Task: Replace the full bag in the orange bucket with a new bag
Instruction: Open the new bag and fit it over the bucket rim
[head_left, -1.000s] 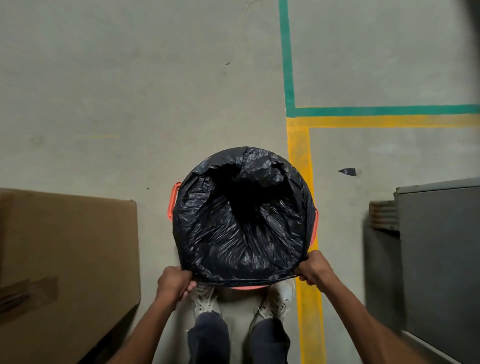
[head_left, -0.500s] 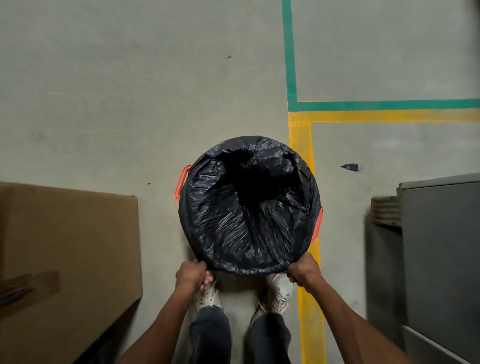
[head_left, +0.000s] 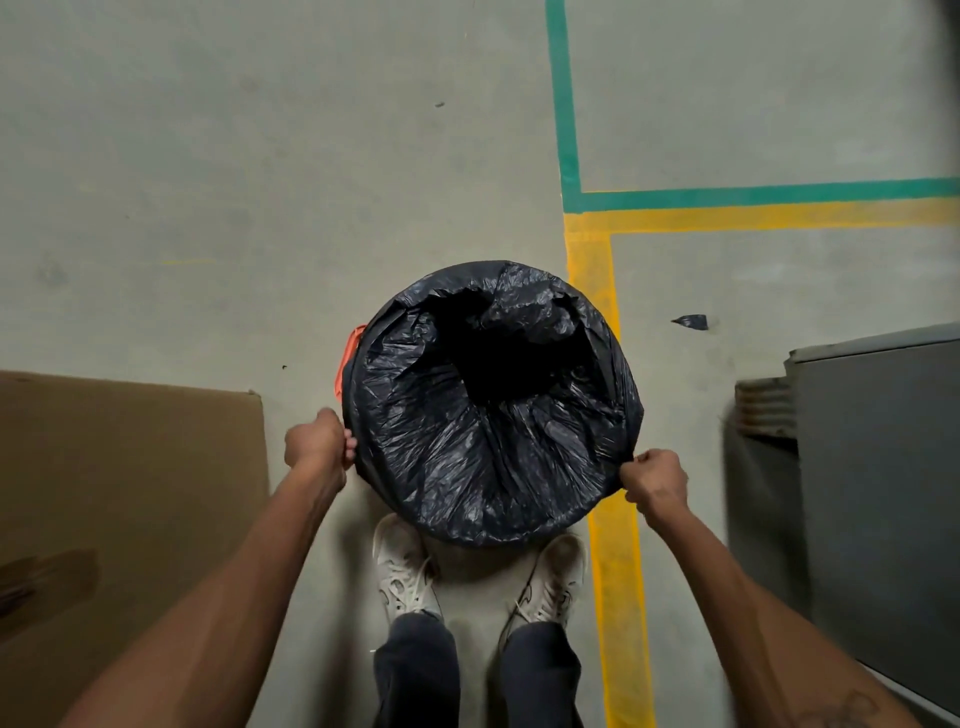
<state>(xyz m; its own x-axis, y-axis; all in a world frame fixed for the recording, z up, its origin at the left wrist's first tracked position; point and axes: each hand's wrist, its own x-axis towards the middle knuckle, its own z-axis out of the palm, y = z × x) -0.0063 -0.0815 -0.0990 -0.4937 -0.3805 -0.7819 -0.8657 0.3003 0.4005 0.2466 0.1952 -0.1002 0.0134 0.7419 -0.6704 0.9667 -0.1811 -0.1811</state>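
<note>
Overhead, looking down past my arms. Concrete floor (head_left: 208, 182) fills the field. One cardboard box (head_left: 130, 493) lies at 8 o'clock and one grey cabinet (head_left: 878, 493) stands at 4 o'clock. They are well apart, with me between them.

Just below centre sits the orange bucket (head_left: 349, 358). It is almost wholly covered by one black bag (head_left: 467, 467), and only a sliver of orange shows at the bag's 9 o'clock edge. The bag's mouth is stretched over the rim and its middle sags into a dark hollow. I cannot tell what lies inside.

Floor tape runs in two colours, with green tape (head_left: 563, 104) from 12 toward 3 o'clock and yellow tape (head_left: 618, 597) beside it, passing down to 5 o'clock.

My left hand (head_left: 317, 441) is curled at the bag's 8 o'clock edge, fingers closed on the plastic there. My right hand (head_left: 654, 480) is fisted at the 4 o'clock edge and pinches a tuck of the film.

Step in hand, as I judge it: seating the liner's hem around the rim. The next move probably calls for an even downward pull on both sides, then working toward 12 o'clock without tearing the thin film.

Count: one bucket, one bag, two hands, two pale shoes (head_left: 402, 571) at 6 o'clock, and one dark scrap (head_left: 691, 322) at 2 o'clock.
</note>
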